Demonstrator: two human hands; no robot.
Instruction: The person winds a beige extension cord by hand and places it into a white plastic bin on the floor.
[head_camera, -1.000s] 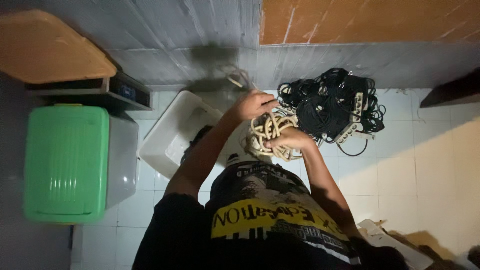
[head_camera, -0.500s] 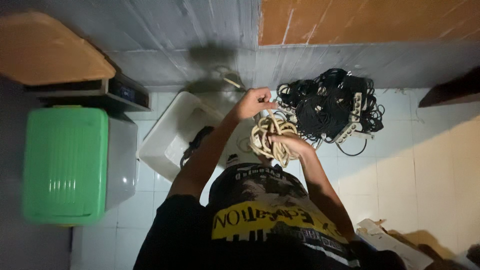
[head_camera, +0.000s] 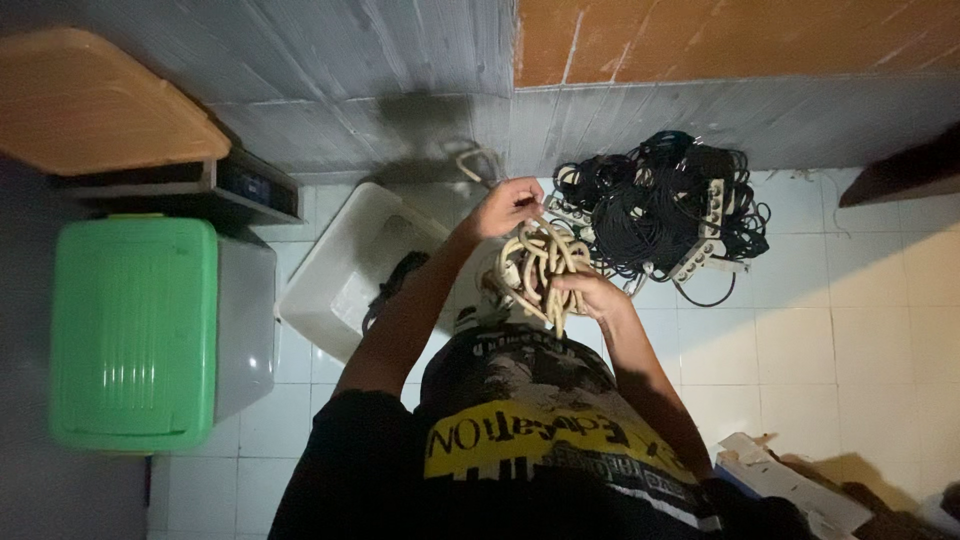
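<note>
Left hand (head_camera: 510, 207) raised in front of the torso, fingers curled closed around a strand of the beige cord (head_camera: 540, 268), pulling it up from the top of the bundle. Right hand (head_camera: 590, 297) lower, near the waist, fingers wrapped shut around the bottom loops of the same cord. Cord is a loose coil of several pale loops hanging between the two hands, held in the air over the floor, a stray loop end poking up past the left hand toward the wall. Person wears a black shirt (head_camera: 540, 450) with a yellow band across it. Just beyond the hands, on the tiled floor (head_camera: 860, 340), a big tangled pile of black cables (head_camera: 650, 205) with white power strips (head_camera: 705, 235) mixed in, against the grey wall base. To the left of the arms an open white plastic tub (head_camera: 345, 270), tilted, something dark inside, cannot tell what. Further left a bin with a green lid (head_camera: 135, 330), and above it a brown lid (head_camera: 95, 105) resting on a shelf-like unit. Lower right corner, pieces of cardboard (head_camera: 780, 480) on the floor. Scene dim, light falling from the right.
</note>
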